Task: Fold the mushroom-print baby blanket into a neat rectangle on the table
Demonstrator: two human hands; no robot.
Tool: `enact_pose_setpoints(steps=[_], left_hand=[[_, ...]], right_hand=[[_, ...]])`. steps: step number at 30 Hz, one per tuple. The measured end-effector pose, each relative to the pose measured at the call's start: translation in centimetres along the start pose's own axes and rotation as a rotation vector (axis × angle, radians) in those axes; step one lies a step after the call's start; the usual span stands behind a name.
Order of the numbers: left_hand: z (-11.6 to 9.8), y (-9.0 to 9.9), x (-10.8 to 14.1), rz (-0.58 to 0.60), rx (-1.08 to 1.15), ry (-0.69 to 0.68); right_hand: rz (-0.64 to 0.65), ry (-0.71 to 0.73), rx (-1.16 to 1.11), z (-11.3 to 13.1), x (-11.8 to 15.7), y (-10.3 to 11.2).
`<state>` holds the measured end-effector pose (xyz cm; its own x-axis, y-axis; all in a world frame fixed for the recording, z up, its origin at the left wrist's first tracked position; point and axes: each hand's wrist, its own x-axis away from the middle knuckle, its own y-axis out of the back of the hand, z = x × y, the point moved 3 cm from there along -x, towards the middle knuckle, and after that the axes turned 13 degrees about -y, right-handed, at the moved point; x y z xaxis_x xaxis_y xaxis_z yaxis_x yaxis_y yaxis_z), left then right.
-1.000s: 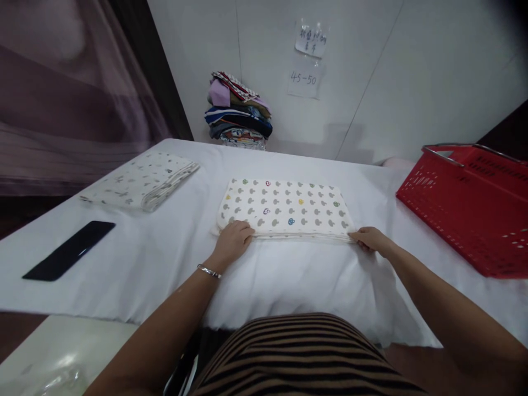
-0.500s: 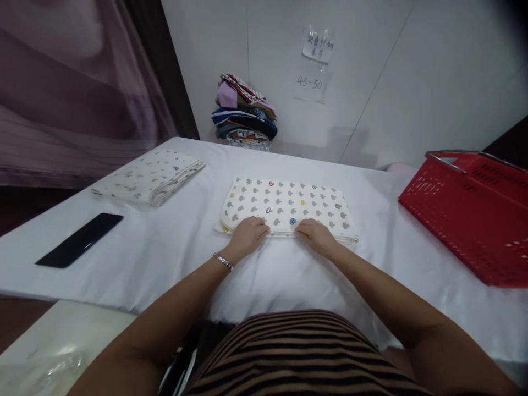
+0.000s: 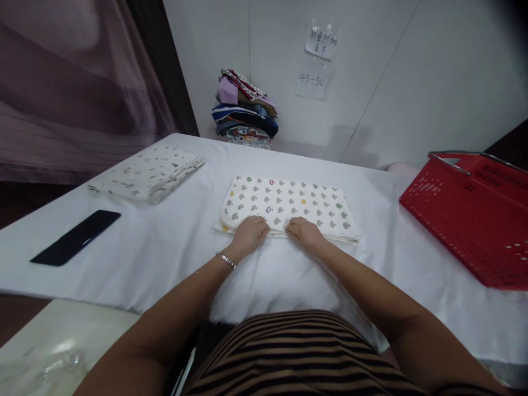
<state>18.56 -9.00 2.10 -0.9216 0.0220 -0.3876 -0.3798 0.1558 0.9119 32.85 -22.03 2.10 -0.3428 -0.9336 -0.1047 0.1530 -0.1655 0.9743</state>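
A folded white cloth with grey and coloured mushroom prints (image 3: 289, 203) lies flat at the middle of the white-covered table. My left hand (image 3: 251, 234), below a silver bracelet, grips its near edge left of centre, fingers pressed together. Just to the right, my right hand (image 3: 304, 232) pinches the same near edge, with a small gap between the two hands. The cloth's lower layers show at its near left corner. My thumbs are partly hidden at the fold.
Another folded printed cloth (image 3: 150, 173) lies on the table (image 3: 181, 236) at the left, behind a black phone-like slab (image 3: 76, 237). At the right stands a red basket (image 3: 466, 220). Stacked fabrics (image 3: 246, 113) rise by the wall, beside paper signs (image 3: 312, 81).
My right hand has moved a little left along the near edge, closer to my left hand. The cloth stays in nearly the same place. The view has shifted slightly.
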Motion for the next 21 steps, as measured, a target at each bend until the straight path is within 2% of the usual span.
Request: enact_pose_setpoints(steps=[3,8,13,21], left_hand=[[-0.4,0.1,0.2,-0.017,-0.041,-0.027],[-0.8,0.2,0.6,0.028,-0.102,-0.090],[-0.5,0.1,1.0,0.038,-0.064,-0.109],[-0.5,0.4,1.3,0.015,-0.113,-0.119]], right_hand=[[-0.025,0.017,0.001,0.0,0.1,-0.3],[-0.064,0.064,-0.018,-0.2,0.5,-0.6],[-0.084,0.115,-0.021,-0.1,0.9,-0.6],[-0.133,0.079,0.009,0.3,1.3,-0.5]])
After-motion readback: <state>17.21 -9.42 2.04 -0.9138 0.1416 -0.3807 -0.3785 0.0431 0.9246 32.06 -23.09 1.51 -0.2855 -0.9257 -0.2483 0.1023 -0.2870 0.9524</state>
